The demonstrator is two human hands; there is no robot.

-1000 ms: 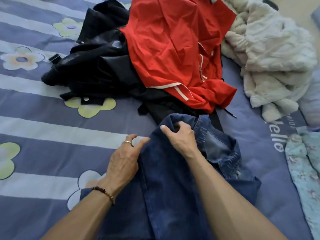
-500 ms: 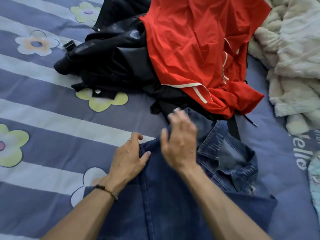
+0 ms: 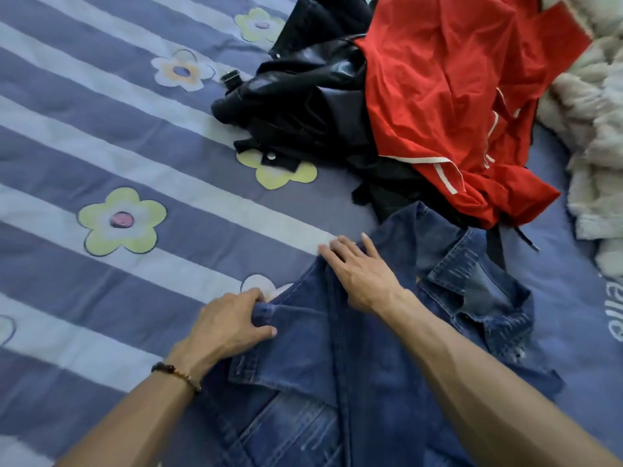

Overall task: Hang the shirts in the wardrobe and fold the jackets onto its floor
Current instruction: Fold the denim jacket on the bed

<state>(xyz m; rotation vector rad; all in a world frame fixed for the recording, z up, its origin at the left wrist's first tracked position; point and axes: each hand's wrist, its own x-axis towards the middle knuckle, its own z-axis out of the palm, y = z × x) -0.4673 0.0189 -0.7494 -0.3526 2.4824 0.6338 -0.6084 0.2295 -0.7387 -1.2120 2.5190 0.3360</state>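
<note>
A blue denim jacket (image 3: 371,372) lies spread on the bed in front of me, its collar toward the right. My left hand (image 3: 229,325) grips a fold of the denim at the jacket's left edge, thumb on top. My right hand (image 3: 360,274) lies flat on the jacket's upper left part with straight fingers, pressing the cloth down. Beyond the denim, a red garment with white stripes (image 3: 455,106) lies over a black leather jacket (image 3: 303,92).
The bed carries a purple striped cover with flower prints (image 3: 121,224). A fluffy cream garment (image 3: 596,136) is heaped at the right edge. The bed's left half holds only the cover.
My right hand let go of the jacket's top edge, lifted, and came down flat further left. My left hand slid down and took hold of a denim fold. The view shifted left.
</note>
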